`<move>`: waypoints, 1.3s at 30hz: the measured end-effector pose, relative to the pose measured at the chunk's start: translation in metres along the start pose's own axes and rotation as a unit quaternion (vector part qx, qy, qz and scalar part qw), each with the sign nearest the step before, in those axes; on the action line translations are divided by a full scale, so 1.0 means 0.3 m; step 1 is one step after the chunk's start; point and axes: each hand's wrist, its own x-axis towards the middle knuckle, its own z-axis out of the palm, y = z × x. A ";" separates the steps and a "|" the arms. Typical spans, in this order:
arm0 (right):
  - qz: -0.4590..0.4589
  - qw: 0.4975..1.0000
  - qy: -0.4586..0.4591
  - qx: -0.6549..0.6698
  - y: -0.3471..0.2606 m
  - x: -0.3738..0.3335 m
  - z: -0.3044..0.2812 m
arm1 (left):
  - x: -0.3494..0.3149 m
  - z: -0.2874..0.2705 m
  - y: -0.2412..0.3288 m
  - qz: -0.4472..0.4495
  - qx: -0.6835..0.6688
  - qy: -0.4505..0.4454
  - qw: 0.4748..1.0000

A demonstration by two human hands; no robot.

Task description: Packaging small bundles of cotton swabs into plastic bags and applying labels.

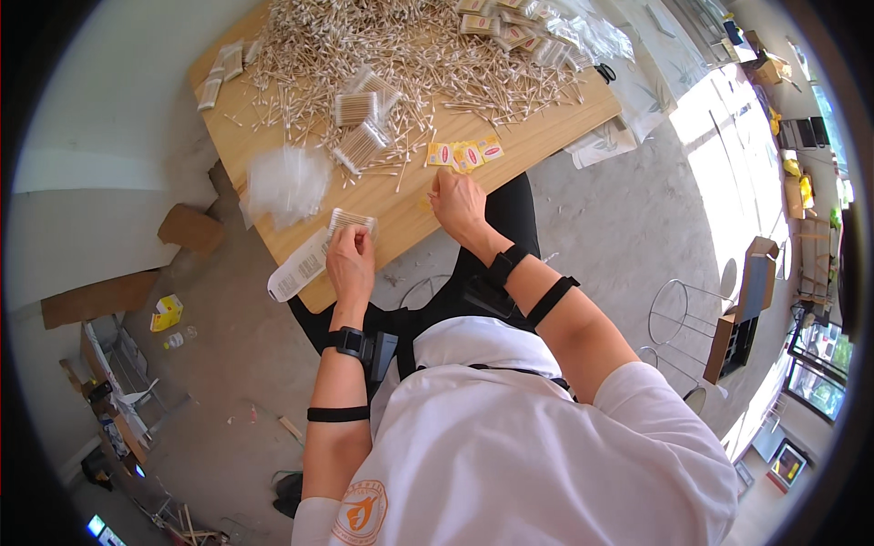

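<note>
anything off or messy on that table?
Mostly the loose cotton swabs: they sprawl unsorted over the far half of the wooden table, some strays near the yellow labels. A white sheet overhangs the near edge by the left hand, which holds a swab bundle. No damage visible.

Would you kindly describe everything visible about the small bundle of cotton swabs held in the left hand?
The bundle of cotton swabs is a short, flat row of thin pale sticks with white tips, packed side by side. It looks wrapped in clear film, though that is hard to confirm. The left hand pinches it from below with the fingertips, holding it roughly level over the near edge of the wooden table. It sits apart from the right hand and the loose swabs farther back.
</note>
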 end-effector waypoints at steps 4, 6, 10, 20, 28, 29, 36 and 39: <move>0.051 0.996 -0.032 0.064 -0.008 -0.047 0.019 | -0.007 0.001 -0.018 0.025 0.018 0.009 0.999; 0.253 0.855 -0.150 0.427 -0.034 -0.088 0.027 | -0.010 0.002 -0.017 0.026 0.027 0.008 0.999; 0.316 0.737 -0.142 0.581 -0.121 -0.181 0.116 | -0.014 0.001 -0.012 0.042 0.108 0.021 0.993; 0.318 0.801 -0.029 0.506 -0.225 -0.238 0.253 | -0.001 -0.002 -0.037 0.013 0.062 -0.002 0.998; 0.289 0.832 -0.021 0.473 -0.237 -0.234 0.270 | -0.009 -0.023 -0.014 0.041 0.073 0.000 0.996; 0.282 0.837 -0.026 0.468 -0.234 -0.227 0.268 | -0.010 -0.026 -0.009 0.055 0.083 0.010 0.995; 0.263 0.843 -0.120 0.454 -0.201 -0.180 0.261 | -0.016 -0.034 0.001 0.070 0.110 0.029 0.991; 0.243 0.848 -0.159 0.444 -0.201 -0.158 0.238 | -0.021 -0.034 0.011 0.053 0.083 0.028 0.995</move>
